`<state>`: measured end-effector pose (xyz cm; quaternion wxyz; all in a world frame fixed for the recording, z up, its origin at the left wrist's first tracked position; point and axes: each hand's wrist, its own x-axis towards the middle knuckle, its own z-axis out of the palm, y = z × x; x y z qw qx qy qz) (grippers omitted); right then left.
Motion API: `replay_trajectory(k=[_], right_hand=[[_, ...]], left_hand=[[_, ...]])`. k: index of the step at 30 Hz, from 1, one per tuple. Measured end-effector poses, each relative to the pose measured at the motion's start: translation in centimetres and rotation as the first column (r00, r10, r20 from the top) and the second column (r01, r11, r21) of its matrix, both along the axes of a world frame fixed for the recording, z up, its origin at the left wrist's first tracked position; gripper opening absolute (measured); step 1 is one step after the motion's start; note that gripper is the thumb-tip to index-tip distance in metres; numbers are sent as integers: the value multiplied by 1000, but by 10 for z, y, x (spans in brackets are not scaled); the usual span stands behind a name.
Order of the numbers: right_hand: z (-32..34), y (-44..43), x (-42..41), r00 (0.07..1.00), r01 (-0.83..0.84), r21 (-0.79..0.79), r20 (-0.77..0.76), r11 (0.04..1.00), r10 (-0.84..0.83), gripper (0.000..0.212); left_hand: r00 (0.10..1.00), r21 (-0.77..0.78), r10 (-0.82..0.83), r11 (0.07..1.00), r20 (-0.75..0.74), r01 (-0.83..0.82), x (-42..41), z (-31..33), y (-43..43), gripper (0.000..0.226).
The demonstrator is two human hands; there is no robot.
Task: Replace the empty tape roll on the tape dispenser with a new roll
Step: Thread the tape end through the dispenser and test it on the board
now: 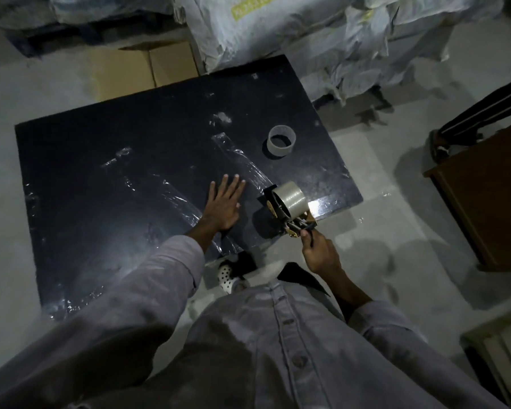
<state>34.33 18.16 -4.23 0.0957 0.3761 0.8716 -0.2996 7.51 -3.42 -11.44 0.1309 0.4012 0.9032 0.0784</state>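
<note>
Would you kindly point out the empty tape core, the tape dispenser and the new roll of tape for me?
empty tape core [281, 142]: head view, on its outer wall.
tape dispenser [303, 227]: head view, on the frame near the handle.
new roll of tape [292, 199]: head view, on its wound outer face.

R hand [320, 255] closed on tape dispenser [289, 212] handle w/ new roll [291, 199] mounted, near-right desk [101, 178] edge. L hand [223, 206] flat on desk. Empty roll [281, 141] far right.

New clear roll [289, 199] mounted on dispenser [292, 222], empty core [281, 140] upright beyond
</note>
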Motion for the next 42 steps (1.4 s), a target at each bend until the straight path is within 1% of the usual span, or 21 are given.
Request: replay_trajectory(k=[3, 6, 10, 16, 20, 21, 24, 25, 28, 30, 32, 33, 38, 42], right_hand=[[2, 6, -1, 1000, -30, -14, -2, 999, 30, 64], [4, 15, 4, 998, -71, -16, -1, 997, 71, 61], [4, 30, 39, 994, -106, 6, -5, 994, 106, 55], [11, 34, 53, 991, -131, -10, -21, 991, 130, 59], [4, 44, 88, 994, -106, -24, -38, 994, 106, 59], [2, 45, 95, 995, -93, -39, -43, 995, 91, 61], [1, 45, 101, 995, -68, -94, -76, 993, 60, 83], [0, 44, 101, 996, -54, -111, -83, 992, 45, 87], [-9, 46, 108, 995, -10, -167, -95, 986, -6, 87], [-11, 47, 118, 988, 71, -248, -114, 966, -102, 88], [-7, 44, 123, 971, 155, -342, -119, 927, -206, 85], [-4, 43, 122, 965, 180, -363, -116, 914, -236, 82], [0, 40, 116, 946, 245, -455, -80, 856, -313, 80], [-2, 40, 113, 943, 275, -440, -51, 855, -329, 80]], left_hand=[[999, 19, 36, 999, -16, -36, 13, 0, -6, 80], [996, 14, 83, 996, -23, -82, 29, 2, -8, 80], [992, 10, 125, 992, -27, -125, 52, 2, -4, 81], [992, 13, 124, 992, -5, -124, 95, 13, 16, 78], [992, 13, 126, 992, -7, -126, 117, 19, 21, 77], [991, 12, 133, 991, -2, -133, 122, 18, 21, 77], [992, 11, 129, 992, -15, -129, 138, 11, 19, 75], [992, 13, 124, 992, -20, -123, 141, 8, 19, 74], [992, 23, 126, 992, -34, -125, 150, 3, 16, 72], [988, 40, 148, 988, -32, -147, 154, 1, 14, 70], [983, 54, 177, 983, -40, -174, 157, 2, 13, 68], [982, 61, 183, 982, -41, -181, 158, 3, 14, 68], [973, 141, 229, 964, -23, -224, 161, 7, 18, 63], [965, 236, 260, 941, -38, -244, 162, 9, 20, 62]])
